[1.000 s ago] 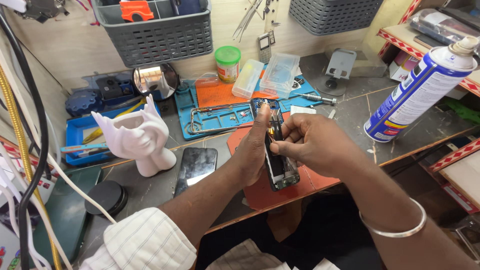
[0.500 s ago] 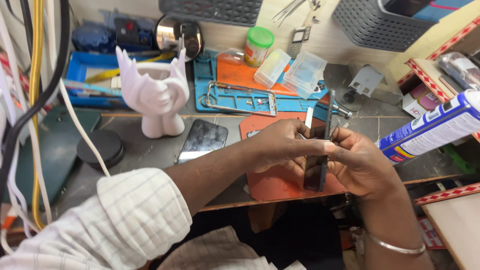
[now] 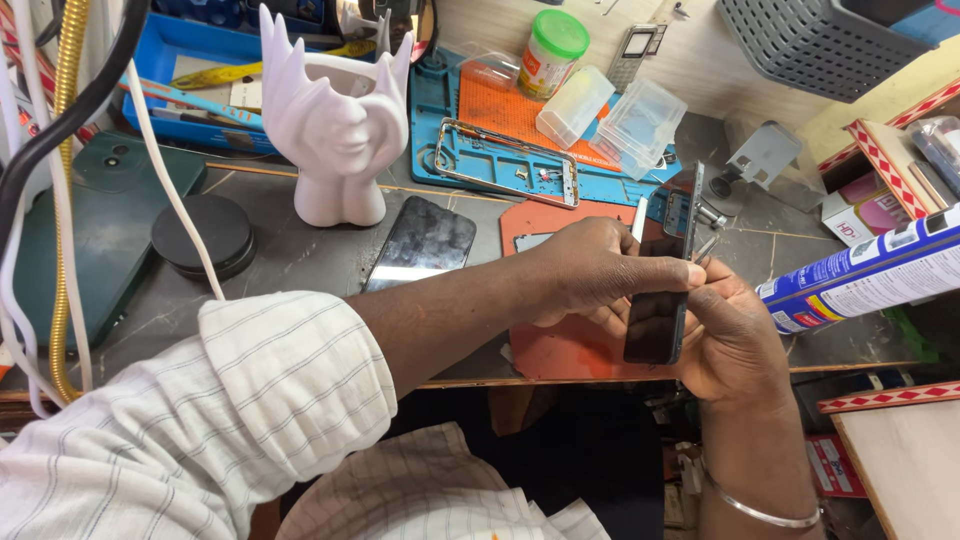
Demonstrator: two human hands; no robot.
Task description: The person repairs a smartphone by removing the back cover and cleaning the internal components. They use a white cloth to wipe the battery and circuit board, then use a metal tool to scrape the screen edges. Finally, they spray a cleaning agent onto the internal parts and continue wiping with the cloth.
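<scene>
Both my hands hold a dark, slim phone (image 3: 662, 300) upright on its edge over an orange mat (image 3: 570, 345) at the bench front. My left hand (image 3: 590, 270) pinches the phone's upper part from the left. My right hand (image 3: 735, 335) cups it from below and the right. A loose black screen panel (image 3: 425, 245) lies flat on the grey bench just left of the hands. A bare metal phone frame (image 3: 505, 165) rests on a blue work mat (image 3: 440, 140) behind them.
A white hand-shaped holder (image 3: 335, 125) stands at the back left, next to a black round puck (image 3: 205, 235) and a green phone (image 3: 105, 225). A spray can (image 3: 870, 275) lies at the right. A green-lidded jar (image 3: 550, 50), clear plastic boxes (image 3: 635, 115) and a grey basket (image 3: 820, 40) sit behind.
My view has swung left and closer. The phone stays gripped in both hands and has turned more edge-on, upright over the orange mat.
</scene>
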